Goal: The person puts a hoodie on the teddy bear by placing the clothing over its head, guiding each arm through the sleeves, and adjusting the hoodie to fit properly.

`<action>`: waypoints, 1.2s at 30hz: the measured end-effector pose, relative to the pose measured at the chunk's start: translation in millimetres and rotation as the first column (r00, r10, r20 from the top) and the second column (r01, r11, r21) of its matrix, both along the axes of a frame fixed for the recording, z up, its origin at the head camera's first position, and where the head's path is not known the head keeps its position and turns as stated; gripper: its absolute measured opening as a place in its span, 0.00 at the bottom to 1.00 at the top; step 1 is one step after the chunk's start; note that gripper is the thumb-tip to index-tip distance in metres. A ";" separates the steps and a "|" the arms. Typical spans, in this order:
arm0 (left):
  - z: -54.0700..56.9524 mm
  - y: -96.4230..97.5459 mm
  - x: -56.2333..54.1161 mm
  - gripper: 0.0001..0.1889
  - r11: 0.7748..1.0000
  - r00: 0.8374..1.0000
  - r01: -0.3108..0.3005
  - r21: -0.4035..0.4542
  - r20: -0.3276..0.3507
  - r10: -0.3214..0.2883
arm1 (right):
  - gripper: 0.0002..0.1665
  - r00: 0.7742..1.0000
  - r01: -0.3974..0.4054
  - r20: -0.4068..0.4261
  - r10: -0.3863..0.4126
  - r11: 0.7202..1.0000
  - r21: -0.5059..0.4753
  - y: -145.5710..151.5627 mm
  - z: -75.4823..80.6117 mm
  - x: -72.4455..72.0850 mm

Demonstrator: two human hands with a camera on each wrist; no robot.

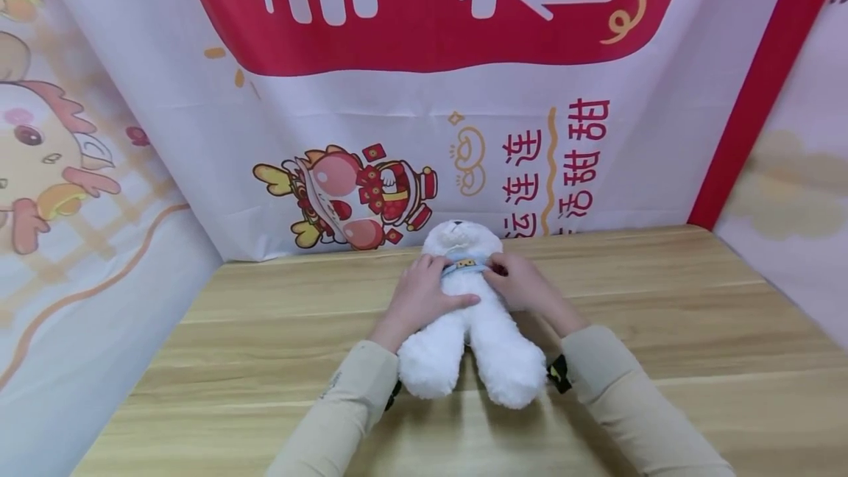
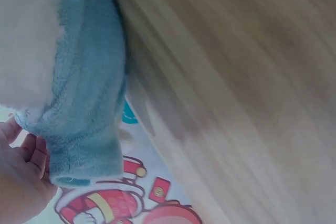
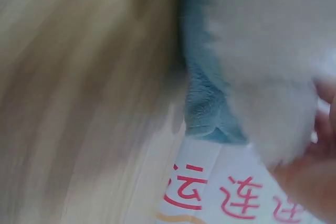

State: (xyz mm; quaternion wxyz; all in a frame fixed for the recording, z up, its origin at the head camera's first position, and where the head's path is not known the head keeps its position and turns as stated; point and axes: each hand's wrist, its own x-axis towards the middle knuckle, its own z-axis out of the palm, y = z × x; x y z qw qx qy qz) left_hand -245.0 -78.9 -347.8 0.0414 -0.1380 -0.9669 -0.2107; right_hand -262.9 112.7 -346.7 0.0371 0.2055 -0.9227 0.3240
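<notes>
A fluffy white plush toy (image 1: 457,241) lies on its back on the table, its head toward the wall and its two legs toward me. A light blue garment (image 1: 464,263) with a small yellow-brown patch crosses its chest; a blue sleeve (image 2: 89,150) shows in the left wrist view. My left hand (image 1: 427,294) grips the garment at the toy's left-hand edge in the head view, thumb lying across the belly. On the other side, my right hand (image 1: 523,282) has curled fingers on the toy's side by the garment's end. White fur (image 3: 278,119) fills its wrist view beside blue cloth.
The wood-grain table (image 1: 278,330) extends to both sides of the toy. A printed cloth (image 1: 397,109) with red lettering and a cartoon dragon hangs behind its far edge. More printed cloth (image 1: 73,168) hangs at the left.
</notes>
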 end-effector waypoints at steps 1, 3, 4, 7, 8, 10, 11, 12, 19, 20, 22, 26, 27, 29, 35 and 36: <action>-0.7 -1.3 -0.7 0.44 1.000 1.000 -0.005 0.011 0.008 0.005 | 0.10 0.999 -0.038 0.037 0.040 0.998 -0.043 1.7 0.5 -0.3; -1.7 -4.1 -2.2 0.43 1.000 1.000 -0.006 0.025 0.013 0.006 | 0.11 0.988 -0.108 0.095 0.120 0.986 -0.124 4.9 1.5 -0.4; -1.9 -5.3 -2.9 0.42 1.000 1.000 -0.002 0.031 0.014 0.002 | 0.11 0.981 -0.138 0.112 0.155 0.979 -0.151 6.4 1.6 -0.6; -1.7 -8.2 -5.4 0.40 0.999 1.000 0.013 0.043 0.010 -0.013 | 0.11 0.958 -0.212 0.151 0.242 0.958 -0.191 11.4 2.4 -1.0; -1.7 -9.0 -6.3 0.40 0.999 1.000 0.018 0.041 0.005 -0.019 | 0.12 0.950 -0.230 0.168 0.265 0.952 -0.201 13.3 2.9 -1.1; -1.2 -9.7 -7.8 0.38 0.999 1.000 0.028 0.039 -0.001 -0.028 | 0.17 0.936 -0.263 0.185 0.300 0.943 -0.202 17.3 4.0 -1.3; -0.9 -9.8 -8.4 0.37 0.999 0.999 0.033 0.037 -0.004 -0.033 | 0.19 0.929 -0.278 0.192 0.317 0.939 -0.204 19.1 4.7 -1.4; -0.5 -9.7 -9.0 0.35 0.999 0.999 0.038 0.033 -0.008 -0.038 | 0.20 0.924 -0.292 0.193 0.331 0.934 -0.206 20.3 5.0 -1.7; 0.4 -4.0 -9.3 0.23 0.997 0.996 0.081 0.011 -0.033 -0.081 | 0.09 0.952 -0.271 0.110 0.285 0.954 -0.125 15.9 1.7 -0.8; -0.3 -3.0 -8.6 0.23 0.997 0.996 0.080 0.011 -0.033 -0.080 | 0.08 0.958 -0.264 0.085 0.273 0.959 -0.106 13.7 0.0 -0.5; -2.2 -1.3 -7.3 0.21 0.997 0.996 0.079 0.004 -0.043 -0.079 | 0.08 0.968 -0.250 0.023 0.252 0.967 -0.057 9.2 -3.0 -0.2; -5.0 1.3 -4.9 0.17 0.996 0.991 0.090 -0.015 -0.102 -0.091 | 0.11 0.968 -0.236 -0.092 0.235 0.972 0.003 3.9 -6.3 0.6; -5.3 1.6 -4.5 0.16 0.995 0.988 0.094 -0.022 -0.119 -0.096 | 0.11 0.966 -0.230 -0.114 0.230 0.973 0.015 3.4 -6.7 0.7; -5.6 2.3 -4.0 0.15 0.995 0.985 0.092 -0.035 -0.145 -0.097 | 0.12 0.962 -0.224 -0.155 0.225 0.974 0.025 3.4 -7.7 -0.4; -5.7 4.9 -2.1 0.12 0.992 0.973 0.072 -0.100 -0.210 -0.092 | 0.09 0.977 -0.084 -0.203 0.072 0.995 -0.056 2.4 -10.9 1.3; -5.8 5.7 -1.6 0.11 0.990 0.968 0.072 -0.117 -0.233 -0.098 | 0.08 0.980 -0.048 -0.196 0.032 0.996 -0.076 1.7 -10.6 2.9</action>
